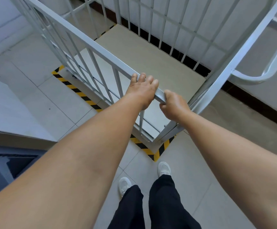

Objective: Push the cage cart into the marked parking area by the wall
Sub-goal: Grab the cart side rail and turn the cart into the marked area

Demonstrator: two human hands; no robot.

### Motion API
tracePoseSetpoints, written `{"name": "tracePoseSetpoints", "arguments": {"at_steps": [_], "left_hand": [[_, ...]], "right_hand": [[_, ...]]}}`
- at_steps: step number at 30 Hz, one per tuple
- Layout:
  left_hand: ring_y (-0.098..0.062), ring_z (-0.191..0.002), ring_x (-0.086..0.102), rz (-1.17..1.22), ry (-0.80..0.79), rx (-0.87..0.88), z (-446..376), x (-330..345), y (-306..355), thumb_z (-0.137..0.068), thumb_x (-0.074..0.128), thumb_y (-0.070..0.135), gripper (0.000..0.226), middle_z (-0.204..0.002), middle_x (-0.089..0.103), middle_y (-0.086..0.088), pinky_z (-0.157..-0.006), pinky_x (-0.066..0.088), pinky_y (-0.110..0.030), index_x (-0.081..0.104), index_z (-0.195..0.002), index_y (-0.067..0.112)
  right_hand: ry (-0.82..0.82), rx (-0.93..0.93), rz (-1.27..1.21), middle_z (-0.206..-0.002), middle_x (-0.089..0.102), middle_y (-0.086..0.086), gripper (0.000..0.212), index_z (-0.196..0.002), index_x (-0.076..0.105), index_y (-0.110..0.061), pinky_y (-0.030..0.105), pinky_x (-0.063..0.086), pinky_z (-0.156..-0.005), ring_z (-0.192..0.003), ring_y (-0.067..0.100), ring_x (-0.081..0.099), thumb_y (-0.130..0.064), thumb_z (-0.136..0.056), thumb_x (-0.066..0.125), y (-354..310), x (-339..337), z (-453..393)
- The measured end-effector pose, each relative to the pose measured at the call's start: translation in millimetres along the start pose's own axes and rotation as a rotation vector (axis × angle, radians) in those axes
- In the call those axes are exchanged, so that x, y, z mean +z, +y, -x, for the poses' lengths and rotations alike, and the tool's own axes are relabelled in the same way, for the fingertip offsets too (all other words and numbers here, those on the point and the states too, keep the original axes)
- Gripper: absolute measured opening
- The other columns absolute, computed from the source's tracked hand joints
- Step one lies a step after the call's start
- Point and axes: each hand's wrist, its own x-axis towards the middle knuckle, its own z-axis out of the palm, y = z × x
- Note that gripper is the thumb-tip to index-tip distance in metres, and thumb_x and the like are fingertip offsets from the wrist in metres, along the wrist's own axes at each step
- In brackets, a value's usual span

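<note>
A white barred cage cart (91,47) stands in front of me, its beige floor bare and its far side close to the white wall with a dark skirting. Yellow-and-black striped tape (78,91) marks a rectangle on the tiled floor, and the cart's base lies just inside it. My left hand (142,87) lies over the near top rail with its fingers hooked across it. My right hand (172,104) grips the same rail just to the right, near the cart's corner post.
A curved tubular handle (266,76) sticks out from the cart's right side, toward the wall. A grey table or bench edge (15,133) lies at the left. My feet in white shoes (164,168) stand on the tiles just outside the tape corner.
</note>
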Motion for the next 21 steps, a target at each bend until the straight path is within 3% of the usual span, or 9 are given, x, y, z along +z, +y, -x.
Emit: {"name": "tracePoseSetpoints", "arguments": {"at_steps": [5,21], "left_hand": [[-0.033,-0.135,0.022,0.038,0.023,0.012,-24,-2,17,-0.094,0.049,0.011,0.035,-0.13,0.037,-0.007,-0.111,0.012,-0.05,0.036,-0.126,0.016],[-0.031,-0.126,0.028,0.067,0.06,0.036,-61,-7,48,-0.092,0.051,0.011,0.028,-0.123,0.039,-0.006,-0.108,0.015,-0.049,0.038,-0.116,0.017]], "right_hand": [[0.003,0.03,0.007,-0.086,0.053,0.008,0.012,-0.102,0.052,-0.011,0.032,0.036,-0.066,-0.082,0.03,0.051,-0.014,-0.091,0.048,23,-15,-14],[-0.012,0.016,-0.023,-0.087,0.056,0.007,0.01,-0.101,0.052,-0.014,0.033,0.038,-0.066,-0.083,0.03,0.053,-0.015,-0.092,0.05,65,-41,-33]]}}
